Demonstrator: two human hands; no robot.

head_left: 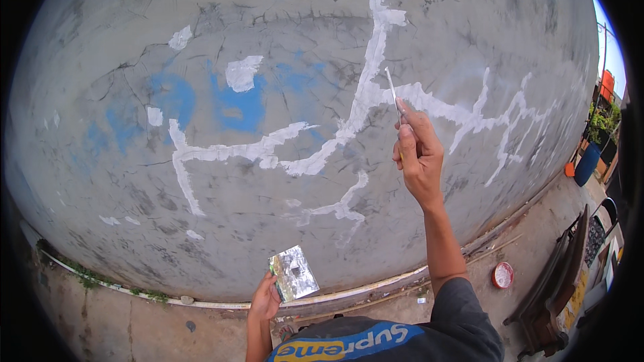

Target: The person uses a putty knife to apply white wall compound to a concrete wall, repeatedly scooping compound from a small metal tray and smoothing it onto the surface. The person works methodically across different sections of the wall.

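Observation:
My right hand [418, 154] is raised against a grey cracked wall [121, 181] and grips a thin putty knife [393, 92], its blade edge-on and touching the wall near a band of white filler [365, 94]. The filler runs along several cracks in branching lines. My left hand [265, 299] is low, near my chest, holding a flat metal scraper plate [295, 273] smeared with white filler, tilted toward me.
Blue paint patches [241, 104] mark the wall's left half. A pipe [221, 304] runs along the wall's foot. On the ground at the right lie a round red-rimmed lid [502, 275] and dark wooden furniture [560, 281]; a blue barrel [589, 163] stands farther right.

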